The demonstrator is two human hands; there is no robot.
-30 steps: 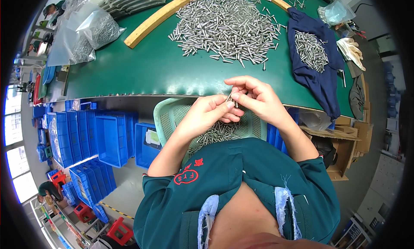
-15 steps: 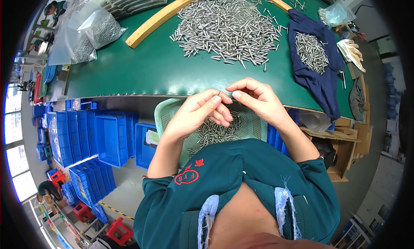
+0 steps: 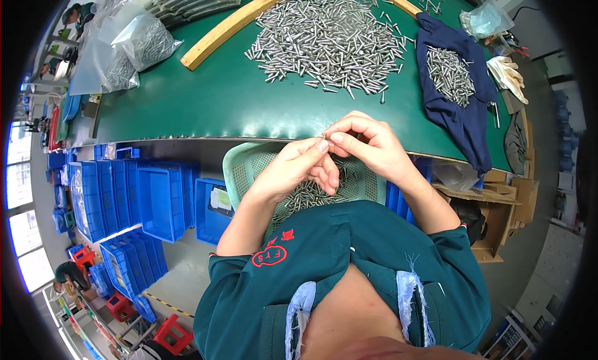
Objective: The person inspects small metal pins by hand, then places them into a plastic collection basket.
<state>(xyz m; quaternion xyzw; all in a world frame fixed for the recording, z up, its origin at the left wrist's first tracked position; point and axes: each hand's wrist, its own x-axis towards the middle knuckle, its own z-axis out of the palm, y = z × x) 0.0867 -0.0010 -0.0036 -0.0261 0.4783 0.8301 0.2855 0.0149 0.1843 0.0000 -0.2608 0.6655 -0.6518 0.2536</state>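
My left hand (image 3: 298, 167) and my right hand (image 3: 372, 143) meet at the table's front edge, thumbs and forefingers pinched together. Between their fingertips is a small silver metal pin (image 3: 324, 137), mostly covered by the fingers. My left hand's other fingers curl loosely below; whether they hold more pins is hidden. Under my hands, a pale green perforated plastic basket (image 3: 235, 167) holds many similar pins (image 3: 311, 195). Beyond my hands, a large heap of silver metal pins (image 3: 330, 42) lies on the green table (image 3: 205, 104).
A wooden strip (image 3: 230, 29) borders the heap. To the right, a navy cloth (image 3: 458, 126) carries a smaller pin pile (image 3: 450, 76), beside a white glove (image 3: 507, 76). Clear bags of parts (image 3: 146, 45) stand left. Blue crates (image 3: 162, 201) sit below left, cardboard boxes (image 3: 498, 220) below right.
My hands have come together: the right fingertips moved left onto the small part at the left fingertips. My left hand has shifted slightly right and down.
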